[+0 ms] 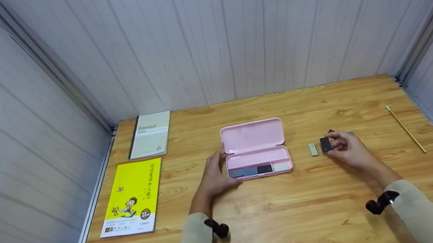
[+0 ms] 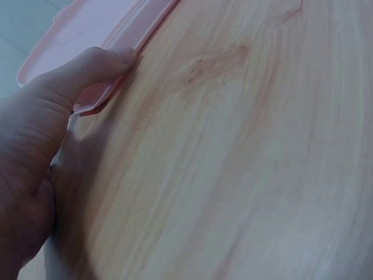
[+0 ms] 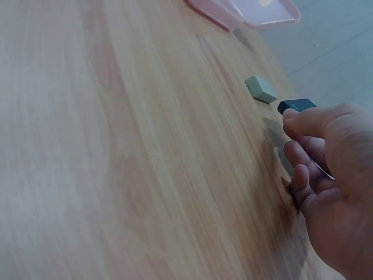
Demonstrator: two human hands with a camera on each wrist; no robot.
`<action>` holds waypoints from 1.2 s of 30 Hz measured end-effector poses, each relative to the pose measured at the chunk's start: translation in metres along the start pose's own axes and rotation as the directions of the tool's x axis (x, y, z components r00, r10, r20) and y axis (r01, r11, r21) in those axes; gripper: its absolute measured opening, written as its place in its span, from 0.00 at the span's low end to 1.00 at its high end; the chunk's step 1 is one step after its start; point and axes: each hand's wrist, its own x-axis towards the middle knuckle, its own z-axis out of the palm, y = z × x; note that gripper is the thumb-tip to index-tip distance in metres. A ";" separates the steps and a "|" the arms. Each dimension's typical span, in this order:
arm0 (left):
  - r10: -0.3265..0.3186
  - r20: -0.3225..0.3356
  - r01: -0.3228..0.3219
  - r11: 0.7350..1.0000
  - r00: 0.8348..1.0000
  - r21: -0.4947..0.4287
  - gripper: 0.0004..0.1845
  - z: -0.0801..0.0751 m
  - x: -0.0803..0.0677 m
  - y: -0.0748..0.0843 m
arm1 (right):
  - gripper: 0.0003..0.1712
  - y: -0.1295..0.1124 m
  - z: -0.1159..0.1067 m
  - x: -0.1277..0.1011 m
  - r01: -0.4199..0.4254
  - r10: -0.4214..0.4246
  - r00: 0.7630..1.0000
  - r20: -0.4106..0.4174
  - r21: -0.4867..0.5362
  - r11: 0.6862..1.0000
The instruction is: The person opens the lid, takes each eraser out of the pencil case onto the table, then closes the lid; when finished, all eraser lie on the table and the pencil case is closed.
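Your wooden bench (image 1: 285,223) sits between pale panelled walls (image 1: 228,28). A grey booklet (image 1: 151,134) reads "Gambit". Your left hand (image 1: 214,178) rests open-fingered against the open pink case (image 1: 256,150); your right hand (image 1: 349,148) pinches a dark block (image 1: 325,144) just above the bench.

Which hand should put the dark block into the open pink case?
Right. The right hand already pinches the dark block; the left hand rests against the pink case, steadying it.
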 end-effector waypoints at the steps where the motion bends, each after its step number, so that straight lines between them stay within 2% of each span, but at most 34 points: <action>1: 0.001 0.001 -0.001 1.000 1.000 0.005 0.73 0.000 0.000 0.000 | 0.34 0.000 0.000 0.000 -0.004 0.004 1.000 0.003 -0.003 1.000; 16: 0.005 -0.007 -0.005 1.000 1.000 0.000 0.74 -0.001 0.000 0.002 | 0.31 0.003 0.002 0.004 0.008 -0.004 1.000 0.029 -0.122 0.993; 23: 0.040 -0.011 -0.040 0.999 0.999 0.005 0.74 0.000 0.000 0.000 | 0.33 0.006 0.004 0.003 0.018 -0.016 1.000 0.018 -0.105 0.994; 36: 0.004 -0.003 -0.004 1.000 1.000 -0.001 0.74 0.000 0.001 -0.001 | 0.34 0.001 0.001 0.000 0.012 -0.010 1.000 0.019 -0.106 0.994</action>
